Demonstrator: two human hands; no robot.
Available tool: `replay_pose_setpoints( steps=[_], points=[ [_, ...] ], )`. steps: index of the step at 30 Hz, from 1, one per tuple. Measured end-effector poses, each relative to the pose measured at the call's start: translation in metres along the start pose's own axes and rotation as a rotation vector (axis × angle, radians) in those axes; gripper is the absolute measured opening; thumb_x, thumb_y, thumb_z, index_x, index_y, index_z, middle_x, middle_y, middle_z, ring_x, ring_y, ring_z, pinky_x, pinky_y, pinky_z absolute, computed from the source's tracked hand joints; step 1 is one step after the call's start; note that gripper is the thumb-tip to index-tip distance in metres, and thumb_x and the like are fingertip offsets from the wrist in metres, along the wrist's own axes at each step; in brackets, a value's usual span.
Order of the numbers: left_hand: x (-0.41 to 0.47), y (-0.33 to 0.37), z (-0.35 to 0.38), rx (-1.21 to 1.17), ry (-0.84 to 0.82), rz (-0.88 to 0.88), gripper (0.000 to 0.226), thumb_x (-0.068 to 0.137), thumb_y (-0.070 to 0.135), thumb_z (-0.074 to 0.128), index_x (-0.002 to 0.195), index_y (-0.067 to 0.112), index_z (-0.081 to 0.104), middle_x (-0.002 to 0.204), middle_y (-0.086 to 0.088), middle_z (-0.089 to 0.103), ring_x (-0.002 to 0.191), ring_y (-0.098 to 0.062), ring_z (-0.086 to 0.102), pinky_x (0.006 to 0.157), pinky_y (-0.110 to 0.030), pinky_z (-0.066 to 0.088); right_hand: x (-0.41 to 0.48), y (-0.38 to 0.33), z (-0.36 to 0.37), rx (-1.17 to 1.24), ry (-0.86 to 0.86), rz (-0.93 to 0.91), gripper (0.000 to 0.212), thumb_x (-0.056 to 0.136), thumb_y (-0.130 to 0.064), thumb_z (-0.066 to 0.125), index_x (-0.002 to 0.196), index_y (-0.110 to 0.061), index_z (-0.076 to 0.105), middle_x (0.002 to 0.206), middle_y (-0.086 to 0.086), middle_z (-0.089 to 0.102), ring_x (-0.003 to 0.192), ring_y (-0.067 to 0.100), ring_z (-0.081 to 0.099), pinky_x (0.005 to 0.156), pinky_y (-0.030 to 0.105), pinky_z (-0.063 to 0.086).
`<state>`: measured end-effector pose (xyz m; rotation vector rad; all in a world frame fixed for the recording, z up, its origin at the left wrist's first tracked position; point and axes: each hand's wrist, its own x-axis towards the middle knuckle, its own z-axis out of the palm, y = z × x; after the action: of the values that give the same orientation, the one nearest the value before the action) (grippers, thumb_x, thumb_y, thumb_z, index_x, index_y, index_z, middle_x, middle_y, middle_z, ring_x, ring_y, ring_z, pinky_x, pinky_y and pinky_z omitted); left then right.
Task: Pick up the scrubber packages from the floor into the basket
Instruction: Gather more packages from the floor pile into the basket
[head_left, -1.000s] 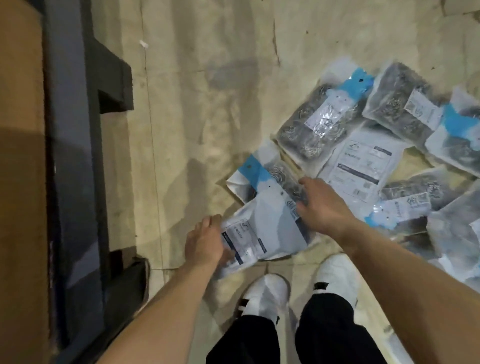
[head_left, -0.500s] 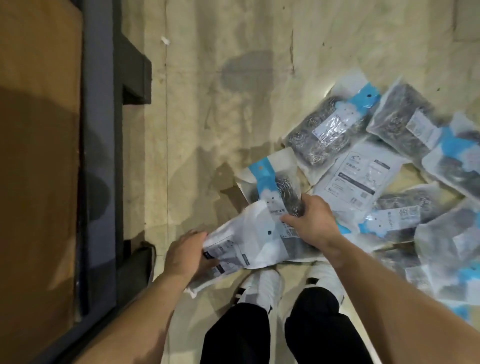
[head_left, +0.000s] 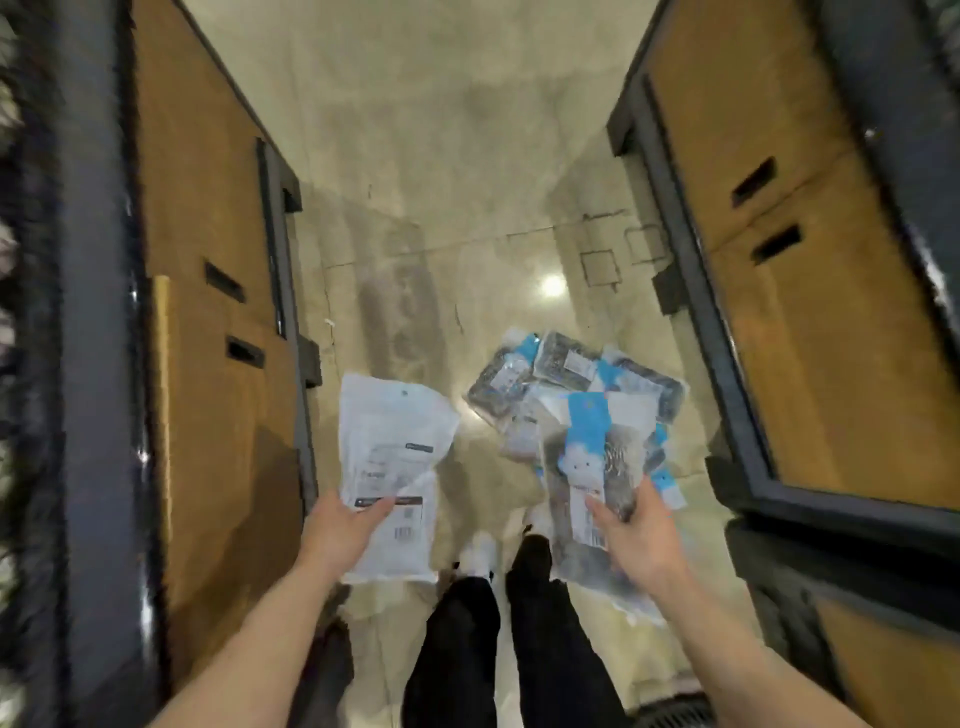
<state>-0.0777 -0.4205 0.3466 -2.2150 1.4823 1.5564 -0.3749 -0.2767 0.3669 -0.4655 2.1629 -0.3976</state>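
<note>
Both hands had risen from the floor (head_left: 415, 208). The left hand (head_left: 340, 530) pinched a white scrubber package (head_left: 389, 441) and the right hand (head_left: 636, 535) gripped a blue-banded package (head_left: 592, 457), long axes pointing away. The pile (head_left: 561, 374) lay ahead, nearer the right hand. Labels were unreadable. The dark mesh (head_left: 675, 712) behind was perhaps the basket.

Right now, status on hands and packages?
Both full: left hand grips white package, right hand grips blue-labelled scrubber package. More: pile of packages on floor ahead.
</note>
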Motion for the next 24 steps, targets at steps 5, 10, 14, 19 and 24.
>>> replay_pose_setpoints(
  steps=[5, 10, 14, 19, 24],
  points=[
    [-0.097, 0.055, -0.050, -0.013, -0.027, 0.005, 0.035, 0.083, 0.022, 0.073, 0.114, 0.007, 0.066, 0.108, -0.010, 0.069, 0.091, -0.028, 0.065, 0.078, -0.037, 0.050, -0.136, -0.013, -0.093, 0.227, 0.183, -0.007, 0.058, 0.077, -0.052, 0.072, 0.122, -0.019, 0.054, 0.115, -0.001, 0.067, 0.102, 0.020, 0.065, 0.089, 0.045, 0.054],
    [-0.168, 0.088, -0.048, -0.031, -0.162, 0.146, 0.030, 0.087, 0.017, 0.068, 0.117, 0.017, 0.062, 0.110, -0.003, 0.067, 0.088, -0.021, 0.065, 0.075, -0.035, 0.053, -0.228, 0.018, -0.132, 0.567, 0.337, 0.017, 0.059, 0.083, -0.042, 0.072, 0.130, -0.016, 0.049, 0.125, 0.000, 0.062, 0.109, 0.013, 0.063, 0.086, 0.033, 0.056],
    [-0.208, 0.119, -0.028, 0.053, -0.289, 0.210, 0.025, 0.086, 0.020, 0.068, 0.111, 0.018, 0.064, 0.107, -0.007, 0.070, 0.082, -0.022, 0.067, 0.072, -0.035, 0.053, -0.282, 0.048, -0.148, 0.810, 0.520, 0.061, 0.042, 0.088, -0.030, 0.070, 0.123, -0.019, 0.051, 0.117, -0.006, 0.065, 0.105, 0.014, 0.064, 0.084, 0.034, 0.055],
    [-0.263, 0.148, 0.025, 0.127, -0.415, 0.332, 0.019, 0.087, 0.012, 0.064, 0.106, 0.013, 0.066, 0.099, -0.012, 0.072, 0.090, -0.033, 0.069, 0.087, -0.052, 0.055, -0.329, 0.115, -0.169, 1.165, 0.704, 0.176, 0.044, 0.086, -0.027, 0.074, 0.123, -0.021, 0.051, 0.115, -0.004, 0.065, 0.100, 0.016, 0.065, 0.080, 0.038, 0.057],
    [-0.330, 0.158, 0.107, 0.252, -0.510, 0.468, 0.036, 0.082, 0.013, 0.068, 0.118, 0.010, 0.066, 0.101, -0.012, 0.074, 0.089, -0.033, 0.070, 0.085, -0.052, 0.056, -0.376, 0.201, -0.176, 1.450, 0.690, 0.272, 0.049, 0.082, -0.016, 0.075, 0.124, -0.018, 0.050, 0.114, 0.003, 0.068, 0.097, 0.023, 0.069, 0.077, 0.043, 0.060]
  ],
)
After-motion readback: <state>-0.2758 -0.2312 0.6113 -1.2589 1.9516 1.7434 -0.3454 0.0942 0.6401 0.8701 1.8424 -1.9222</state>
